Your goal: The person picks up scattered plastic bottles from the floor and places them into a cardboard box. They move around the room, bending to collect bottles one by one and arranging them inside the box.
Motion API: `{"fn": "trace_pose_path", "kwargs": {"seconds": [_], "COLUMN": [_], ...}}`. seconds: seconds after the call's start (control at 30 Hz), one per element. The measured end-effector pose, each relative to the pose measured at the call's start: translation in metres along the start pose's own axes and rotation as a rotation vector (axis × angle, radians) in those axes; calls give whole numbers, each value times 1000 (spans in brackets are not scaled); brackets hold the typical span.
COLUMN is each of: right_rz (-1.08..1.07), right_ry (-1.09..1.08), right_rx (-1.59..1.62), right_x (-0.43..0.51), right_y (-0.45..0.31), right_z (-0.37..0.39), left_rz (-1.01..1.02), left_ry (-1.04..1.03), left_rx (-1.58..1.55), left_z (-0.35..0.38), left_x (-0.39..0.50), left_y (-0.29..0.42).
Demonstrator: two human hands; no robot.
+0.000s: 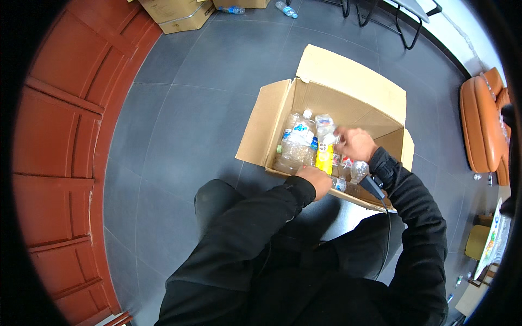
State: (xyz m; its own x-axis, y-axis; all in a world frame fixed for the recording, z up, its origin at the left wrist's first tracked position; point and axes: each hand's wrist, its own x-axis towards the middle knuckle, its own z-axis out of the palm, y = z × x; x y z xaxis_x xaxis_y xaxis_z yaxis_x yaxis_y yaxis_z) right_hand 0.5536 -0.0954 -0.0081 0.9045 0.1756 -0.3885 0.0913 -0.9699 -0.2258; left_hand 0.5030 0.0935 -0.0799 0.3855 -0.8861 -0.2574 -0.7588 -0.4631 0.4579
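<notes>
In front of my knees stands an open cardboard box (281, 110) with several empty plastic bottles inside. My left hand (316, 181) is at the box's near edge, its fingers mostly hidden from above. Inside the box, my right hand (355, 142) is slightly blurred. Its fingertips are beside a clear plastic bottle (325, 122) and a yellow-labelled bottle (325, 158); whether they grip either is unclear. A large clear bottle with a white cap (301, 132) leans at the left. Smaller clear bottles (359, 171) lie under my right wrist.
Red wooden panelling (61, 142) runs along the left. Cardboard boxes (179, 16) and a loose bottle (286, 9) are on the grey tiled floor (195, 122) ahead. A metal-legged chair (408, 24) stands at the upper right, an orange-brown sofa (479, 122) at the right.
</notes>
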Motion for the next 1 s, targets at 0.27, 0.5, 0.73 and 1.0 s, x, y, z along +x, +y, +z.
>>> {"fn": "trace_pose_path", "kwargs": {"seconds": [0.27, 0.5, 0.73, 1.0], "right_rz": [45, 341, 643, 774], "right_ry": [146, 585, 729, 780], "right_rx": [446, 689, 463, 573], "right_x": [-77, -220, -386, -575], "right_y": [27, 86, 112, 175], "right_z": [-17, -21, 45, 152], "left_rz": [-4, -76, -165, -297], "left_ry": [13, 109, 124, 266], "left_rx": [-65, -129, -71, -28], "left_z": [-10, -12, -9, 8], "left_x": [-1, -3, -7, 16], "left_y": [-1, 0, 15, 36]}}
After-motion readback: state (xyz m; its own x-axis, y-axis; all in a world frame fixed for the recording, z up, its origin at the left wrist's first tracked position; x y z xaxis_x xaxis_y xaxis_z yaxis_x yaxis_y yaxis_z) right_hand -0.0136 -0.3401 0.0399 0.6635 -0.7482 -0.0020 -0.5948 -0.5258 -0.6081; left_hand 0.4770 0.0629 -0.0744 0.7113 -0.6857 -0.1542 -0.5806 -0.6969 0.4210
